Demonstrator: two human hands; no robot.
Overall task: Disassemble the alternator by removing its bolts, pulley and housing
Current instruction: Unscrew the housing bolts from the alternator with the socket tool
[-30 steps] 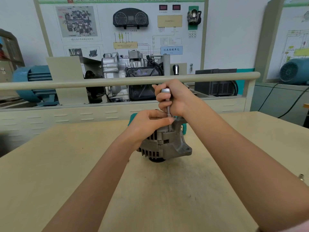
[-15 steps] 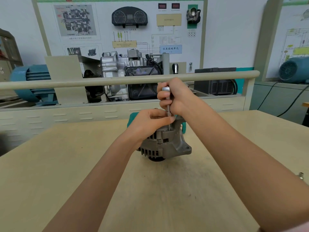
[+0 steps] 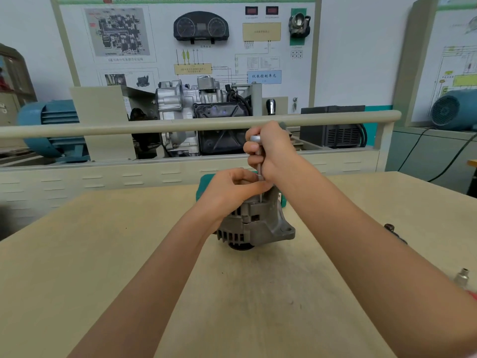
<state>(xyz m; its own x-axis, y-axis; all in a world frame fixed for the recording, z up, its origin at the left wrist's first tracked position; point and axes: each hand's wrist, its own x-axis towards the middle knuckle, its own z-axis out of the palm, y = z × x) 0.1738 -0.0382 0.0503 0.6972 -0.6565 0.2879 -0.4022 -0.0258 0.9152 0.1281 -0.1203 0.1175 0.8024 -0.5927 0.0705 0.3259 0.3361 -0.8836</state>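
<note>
Two hands are working on the alternator (image 3: pixel 254 223), which is sitting mid-table (image 3: pixel 103 254). The right hand (image 3: pixel 273 151) is gripping a driver (image 3: pixel 259 161) upright over a bolt hidden on top; the left hand (image 3: pixel 232 188) is pinching its shaft and steadying the housing. Keeping the driver plumb and pressed down should stop it slipping. A green case (image 3: pixel 204 188) is lying just behind; a socket (image 3: pixel 462 277) is sitting at the right edge, well clear.

I see bare table (image 3: pixel 108 267) left of the alternator (image 3: pixel 254 223). A green case (image 3: pixel 204 188) blocks behind it; a socket (image 3: pixel 461 277) and, I think, a small dark part (image 3: pixel 389 226) sit right.
</note>
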